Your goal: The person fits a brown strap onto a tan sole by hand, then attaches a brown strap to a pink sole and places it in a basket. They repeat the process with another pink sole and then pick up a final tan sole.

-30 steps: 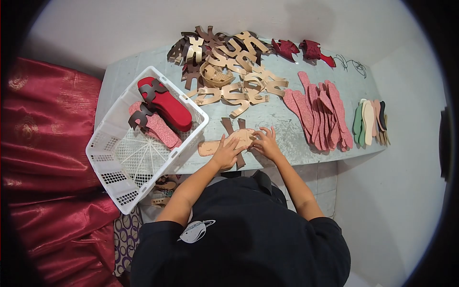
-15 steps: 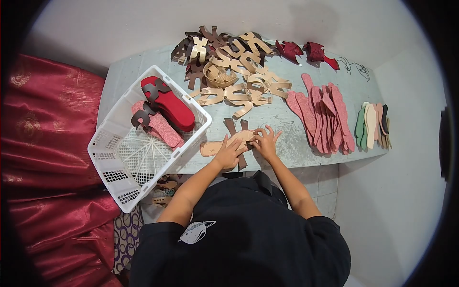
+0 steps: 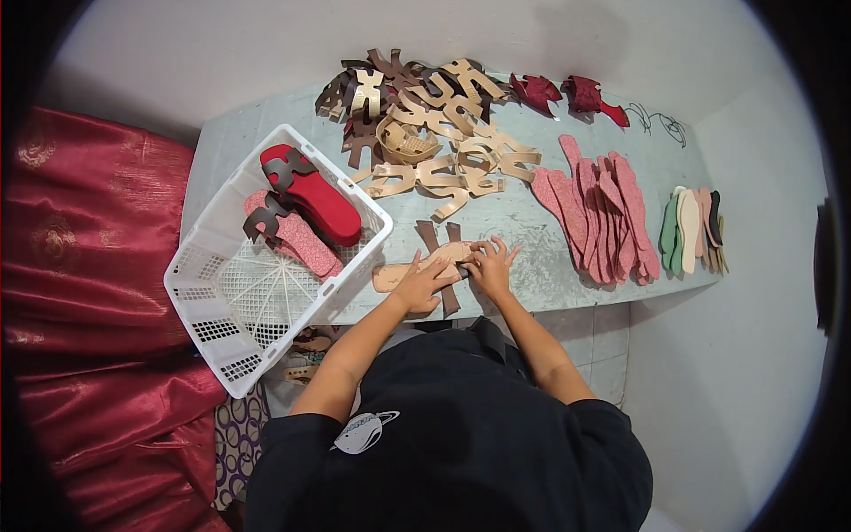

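The biggest hazard, as I judge it, is the white plastic lattice basket (image 3: 266,293). It sits at an angle on the pale grey-green worktable (image 3: 532,239), with its near corner hanging past the table's front-left edge. A swing of your left elbow could tip it and spill the red sandal sole (image 3: 310,199) and the pink sandal sole (image 3: 297,235) inside.

The heap of tan and brown cut strap pieces (image 3: 425,133) lies beyond your hands. A reach over it could drag loose pieces onto the work.

The tan sole-shaped insole (image 3: 390,275) lies just beside the front edge, with its heel end close to the basket wall. The dark brown cross-shaped strap (image 3: 436,235) lies under it, and the strap's lower ends overhang the edge, so a slip of pressure could let either piece slide off.

Your left hand (image 3: 424,285) lies flat on the insole with the fingers spread, gripping nothing. Your right hand (image 3: 490,266) has its fingertips bunched at the insole's toe end, and I cannot tell whether they pinch the strap.

For open room, bare tabletop lies to your right, between your right hand and the fan of pink textured insoles (image 3: 603,213). The small stack of green, cream and dark insoles (image 3: 687,230) sits near the table's right edge. To your left the basket blocks the way.
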Available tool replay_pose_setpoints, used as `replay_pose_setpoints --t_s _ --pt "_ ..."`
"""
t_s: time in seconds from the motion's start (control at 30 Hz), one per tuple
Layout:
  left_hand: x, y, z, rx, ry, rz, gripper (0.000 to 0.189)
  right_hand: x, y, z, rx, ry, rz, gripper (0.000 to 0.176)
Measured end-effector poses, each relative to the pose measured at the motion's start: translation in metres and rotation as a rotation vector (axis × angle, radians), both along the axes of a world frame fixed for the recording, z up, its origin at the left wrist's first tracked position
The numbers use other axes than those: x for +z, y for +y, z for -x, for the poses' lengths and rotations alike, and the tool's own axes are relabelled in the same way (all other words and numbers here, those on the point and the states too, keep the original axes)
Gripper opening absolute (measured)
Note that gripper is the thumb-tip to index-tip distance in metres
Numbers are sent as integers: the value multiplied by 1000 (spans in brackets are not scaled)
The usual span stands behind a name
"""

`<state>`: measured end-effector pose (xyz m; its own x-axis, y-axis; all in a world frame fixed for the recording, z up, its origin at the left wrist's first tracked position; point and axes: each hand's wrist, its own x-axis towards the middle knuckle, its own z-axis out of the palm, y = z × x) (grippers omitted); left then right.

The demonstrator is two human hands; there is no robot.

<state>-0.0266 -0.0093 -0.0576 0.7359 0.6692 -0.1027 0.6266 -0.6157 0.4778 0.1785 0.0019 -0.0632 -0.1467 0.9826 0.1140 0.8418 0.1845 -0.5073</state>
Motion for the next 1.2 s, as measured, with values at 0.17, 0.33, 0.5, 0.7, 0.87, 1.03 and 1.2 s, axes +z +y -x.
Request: replay_pose_setpoints --t_s 0.17,0.33,0.5,0.7,0.87,1.03,1.2 --pt "3 1 2 -15 3 41 68 -1 1 2 -23 -2 88 8" --pt "2 3 3 -16 18 45 70 6 2 5 -69 15 136 8" --pt "1 4 5 -23 -18 68 71 10 4 8 -160 -20 249 32" --pt "-2 4 7 -13 -17 94 75 14 20 11 -381 -20 488 94" --pt "-4 3 5 24 -1 103 79 24 32 16 -516 -36 635 116" --pt "5 2 -6 43 50 47 78 25 36 16 -617 -31 747 123" --pt "-14 -9 -17 64 98 -145 75 17 20 12 -617 32 650 121"
